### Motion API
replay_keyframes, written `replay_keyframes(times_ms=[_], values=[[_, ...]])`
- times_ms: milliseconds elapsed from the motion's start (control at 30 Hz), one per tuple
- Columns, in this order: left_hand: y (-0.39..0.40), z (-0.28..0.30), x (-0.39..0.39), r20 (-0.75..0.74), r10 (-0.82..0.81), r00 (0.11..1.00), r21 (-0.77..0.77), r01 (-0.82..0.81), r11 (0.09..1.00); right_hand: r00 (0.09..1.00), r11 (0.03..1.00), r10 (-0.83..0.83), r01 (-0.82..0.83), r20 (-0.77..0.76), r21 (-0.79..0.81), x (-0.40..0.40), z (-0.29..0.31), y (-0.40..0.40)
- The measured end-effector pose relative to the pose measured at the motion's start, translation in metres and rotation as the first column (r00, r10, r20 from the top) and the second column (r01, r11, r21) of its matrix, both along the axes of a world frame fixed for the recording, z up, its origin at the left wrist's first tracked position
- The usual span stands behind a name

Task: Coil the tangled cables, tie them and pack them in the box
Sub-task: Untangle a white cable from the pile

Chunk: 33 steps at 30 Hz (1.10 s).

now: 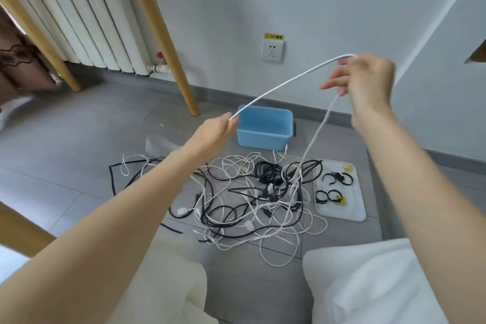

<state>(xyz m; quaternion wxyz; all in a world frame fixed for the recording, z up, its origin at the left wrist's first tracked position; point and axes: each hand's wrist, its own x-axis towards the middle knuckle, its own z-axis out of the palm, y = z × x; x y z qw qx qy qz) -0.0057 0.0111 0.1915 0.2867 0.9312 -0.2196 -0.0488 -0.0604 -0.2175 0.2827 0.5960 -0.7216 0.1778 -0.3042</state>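
Person seated, knees in pale trousers at bottom of frame, both arms stretched fwd over grey tile floor [65, 144].

Left hand [219, 127]: fingers clenched round one end of a white cable [284, 84], pinching it just in front of the blue box [264, 126]. Right hand [368, 81]: raised higher, off to the right, motion-blurred; thumb and first fingers grasping the same white cable at the top of its arc, other fingers spread loose. Cable runs taut-ish in a shallow arch between the two hands, then drops from the right hand down to the tangle [252, 197] on the floor.

Tangle = mixed white and black cables, loops overlapping, several plugs visible, lying between the knees and the box. One black bundle in the middle looks partly coiled; can't tell if tied.

Blue box: open-topped plastic tub, upright on the floor behind the tangle, near the wall. Inside looks bare as far as visible. A white cable end touches its front right corner.

White tray [339, 189] on the floor, just right of the tangle, holding black ties [338, 178] curled in rings plus a couple of small yellow bits.

Behind: wall socket [273, 50] w/ yellow sticker above, white radiator [79, 16] at left, wooden table legs [181, 71] in front of it.
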Motion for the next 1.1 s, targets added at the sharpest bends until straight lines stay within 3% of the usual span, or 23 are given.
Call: replay_keyframes(times_ms=[33, 100, 133, 167, 233, 267, 333, 467, 567, 667, 733, 800, 867, 933, 967, 1033, 1067, 1100], values=[[0.01, -0.003, 0.002, -0.021, 0.026, 0.999, 0.103, -0.024, 0.994, 1.0, 1.0, -0.012, 0.012, -0.026, -0.022, 0.003, 0.001, -0.006], [0.024, -0.01, 0.007, -0.052, 0.043, 0.998, 0.31, -0.025, 0.95, 0.958, 0.961, 0.036, -0.111, -0.283, -0.253, 0.007, -0.004, -0.006], [0.025, -0.008, 0.008, -0.057, 0.038, 0.998, 0.377, -0.014, 0.926, 0.883, 0.869, 0.028, -0.253, -0.468, -0.425, 0.008, -0.01, -0.001], [0.02, -0.002, 0.007, -0.064, 0.02, 0.998, 0.401, 0.007, 0.916, 0.796, 0.717, -0.01, -0.416, -0.605, -0.559, 0.008, -0.015, 0.007], [-0.006, 0.011, 0.004, -0.051, -0.061, 0.997, 0.356, 0.075, 0.931, 0.685, 0.438, 0.035, -0.665, -0.728, -0.605, 0.008, -0.026, 0.033], [-0.024, 0.02, -0.001, -0.035, -0.101, 0.994, 0.296, 0.107, 0.949, 0.643, 0.379, 0.119, -0.733, -0.756, -0.564, 0.006, -0.032, 0.046], [-0.054, 0.035, -0.01, -0.004, -0.171, 0.985, 0.141, 0.17, 0.975, 0.618, 0.395, 0.225, -0.765, -0.753, -0.509, 0.007, -0.039, 0.059], [-0.057, 0.037, -0.005, 0.063, -0.193, 0.979, -0.009, 0.193, 0.981, 0.646, 0.613, 0.312, -0.697, -0.697, -0.371, 0.004, -0.032, 0.048], [-0.038, 0.026, 0.004, 0.11, -0.138, 0.984, -0.018, 0.141, 0.99, 0.84, 0.847, 0.262, -0.436, -0.476, -0.303, 0.002, -0.021, 0.027], [-0.024, 0.013, 0.007, 0.124, -0.113, 0.986, 0.055, 0.107, 0.993, 0.957, 0.953, 0.116, -0.183, -0.266, -0.243, -0.005, -0.015, 0.007], [-0.022, 0.004, 0.009, 0.113, -0.059, 0.992, 0.115, 0.046, 0.992, 0.976, 0.96, 0.057, -0.111, -0.21, -0.257, -0.008, -0.017, 0.0], [-0.022, -0.001, 0.012, 0.038, 0.001, 0.999, 0.077, -0.004, 0.997, 0.982, 0.952, 0.032, -0.086, -0.184, -0.294, -0.01, -0.021, -0.001], [-0.023, 0.003, 0.014, -0.151, 0.039, 0.988, -0.089, -0.053, 0.995, 0.985, 0.944, 0.015, -0.071, -0.174, -0.323, -0.008, -0.023, -0.002], [-0.02, 0.011, 0.015, -0.229, 0.13, 0.965, -0.212, -0.18, 0.961, 0.945, 0.888, 0.029, -0.175, -0.327, -0.426, -0.006, -0.024, -0.003], [-0.02, 0.017, 0.013, -0.15, 0.193, 0.97, -0.199, -0.221, 0.955, 0.865, 0.815, 0.043, -0.32, -0.499, -0.483, -0.007, -0.023, -0.003], [-0.024, 0.029, 0.007, 0.145, 0.219, 0.965, -0.08, -0.21, 0.975, 0.619, 0.644, 0.064, -0.625, -0.783, -0.441, -0.013, -0.023, 0.008], [-0.031, 0.035, 0.0, 0.243, 0.13, 0.961, -0.026, -0.128, 0.991, 0.559, 0.588, 0.118, -0.705, -0.821, -0.396, -0.013, -0.025, 0.017], [-0.04, 0.04, -0.009, 0.311, -0.014, 0.95, 0.037, 0.002, 0.999, 0.57, 0.574, 0.198, -0.727, -0.797, -0.377, -0.014, -0.026, 0.027]])
